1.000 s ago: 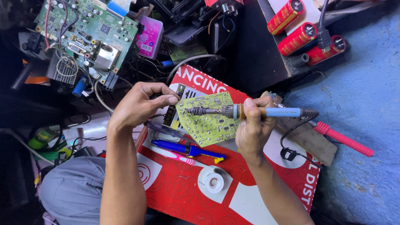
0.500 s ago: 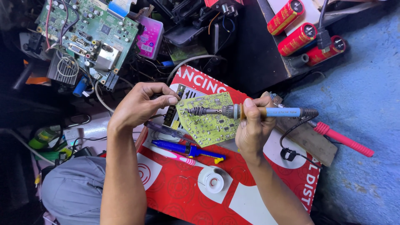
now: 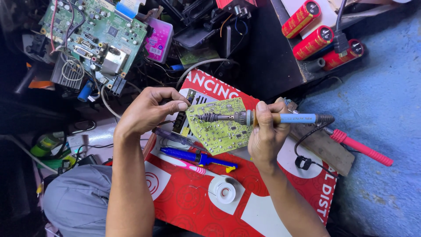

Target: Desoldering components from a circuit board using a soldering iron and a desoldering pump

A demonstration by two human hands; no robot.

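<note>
Small yellow-green printed circuit board [image 3: 220, 125], solder side up, densely tracked, tilted over the upper edge of the red-and-white printed sign board [image 3: 193, 197]. Left hand [image 3: 147, 112] pinches the board's left edge. Right hand [image 3: 267, 134] is clenched around one blue-handled soldering iron [image 3: 263, 117], tip on the board's upper left. Positions unchanged from half a second earlier. Also: one blue desoldering pump [image 3: 197, 157], one pink pen [image 3: 186, 164], one solder reel [image 3: 225, 192], three red cylindrical capacitors [image 3: 313, 41].
</note>
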